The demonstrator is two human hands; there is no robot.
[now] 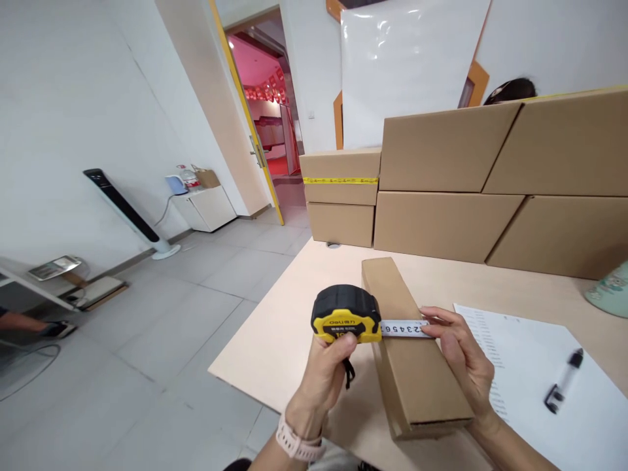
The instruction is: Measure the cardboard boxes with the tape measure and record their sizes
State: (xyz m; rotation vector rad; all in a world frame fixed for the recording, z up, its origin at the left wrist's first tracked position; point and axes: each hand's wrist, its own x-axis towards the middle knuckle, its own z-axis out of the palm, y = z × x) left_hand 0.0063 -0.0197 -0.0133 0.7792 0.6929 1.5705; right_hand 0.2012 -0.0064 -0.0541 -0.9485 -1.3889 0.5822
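My left hand (pixel 326 369) is closed around a yellow and black tape measure (pixel 346 313), held above the table on the left side of a long, narrow cardboard box (pixel 417 373). The white blade (pixel 403 328) runs out across the width of the box, its printed numbers showing. At the far end of that blade, the fingers of my right hand (pixel 461 356) pinch its tip near the right edge of the box. A black strap dangles below the tape measure. The box lies lengthwise on the pale table (pixel 265 333).
Stacked cardboard boxes (pixel 446 222) line the back of the table, with the top of a person's head behind them. To the right are printed sheets (pixel 530 392), a pen (pixel 564 381) and a green patterned object (pixel 610 291). A tower fan (pixel 130 212) stands on the floor.
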